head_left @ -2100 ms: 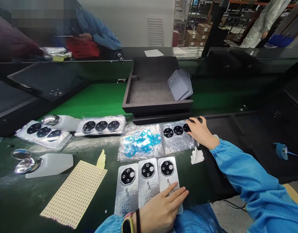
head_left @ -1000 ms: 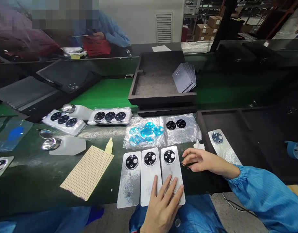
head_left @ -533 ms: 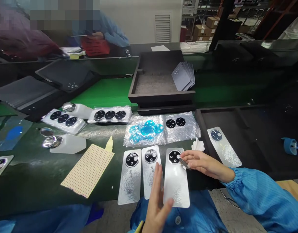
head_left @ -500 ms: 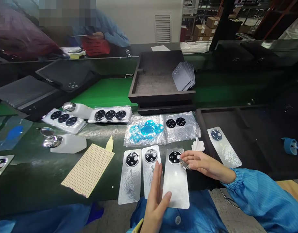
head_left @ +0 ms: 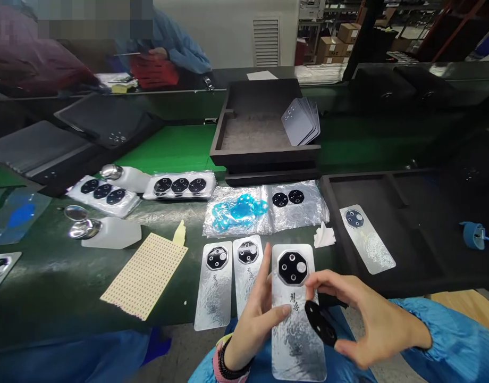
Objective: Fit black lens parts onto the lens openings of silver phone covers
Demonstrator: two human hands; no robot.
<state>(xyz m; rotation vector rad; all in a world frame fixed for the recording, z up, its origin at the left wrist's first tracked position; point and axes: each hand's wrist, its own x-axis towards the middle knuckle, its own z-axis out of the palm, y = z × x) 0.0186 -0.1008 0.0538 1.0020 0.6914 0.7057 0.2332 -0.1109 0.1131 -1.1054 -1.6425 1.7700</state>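
My left hand (head_left: 254, 319) grips the left edge of a silver phone back panel (head_left: 298, 340), its thumb lying on the front. The panel is raised toward me and carries an octagonal black camera plate and dark characters. My right hand (head_left: 368, 314) holds a black camera lens cover (head_left: 321, 323) edgewise between thumb and fingers, in front of the panel's right edge. Its fingertips are close to the camera plate; I cannot tell whether they touch. Two similar panels lie to the left on the table, one outer panel (head_left: 213, 298) and one inner panel (head_left: 244, 282) partly behind my left hand.
A yellow dotted sheet (head_left: 144, 276) and a pump bottle (head_left: 112, 234) lie left. Behind are bagged lens covers (head_left: 296, 198) and blue film pieces (head_left: 244, 207). A crumpled tissue (head_left: 324, 235) sits beside a black tray (head_left: 428, 234) holding another panel (head_left: 368, 239). Co-workers sit opposite.
The panel has come up off the table toward me in my left hand. My right hand has moved down and nearer, with the lens cover now turned to show its dark face.
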